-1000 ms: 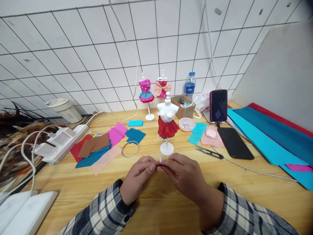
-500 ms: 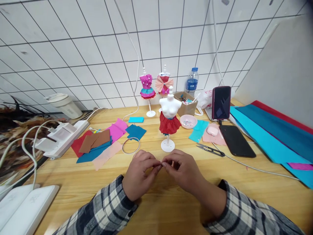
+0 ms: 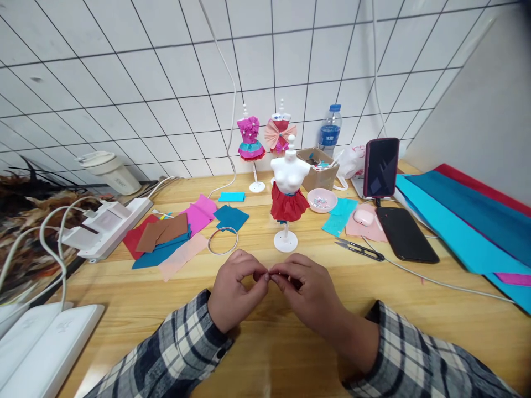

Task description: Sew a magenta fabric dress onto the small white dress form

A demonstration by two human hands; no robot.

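My left hand (image 3: 237, 291) and my right hand (image 3: 312, 290) meet fingertip to fingertip low over the table, both pinched closed. Whatever lies between the fingertips is too small or hidden to name. Just beyond them stands a small white mannequin (image 3: 289, 172) on a round base, dressed in a gathered red skirt (image 3: 288, 205). To the left of its base lies a thin metal ring (image 3: 223, 241), like a bangle. A pink bowl (image 3: 322, 200) of small beads or sequins is behind to the right. Black thread snips (image 3: 359, 250) lie right of my right hand.
Two dressed mannequins, one in a magenta top (image 3: 250, 138) and one with a peach bow (image 3: 280, 135), stand by the tiled wall. Crepe paper pieces (image 3: 166, 232) lie left, large sheets (image 3: 464, 221) right. A cardboard box (image 3: 320, 176), phone (image 3: 380, 167), black slab (image 3: 406, 235) and power strip (image 3: 108, 229) are around.
The camera view has shifted a little, so the scene sits slightly higher. My hands stay pinched together, with the left fingers bent a little differently.
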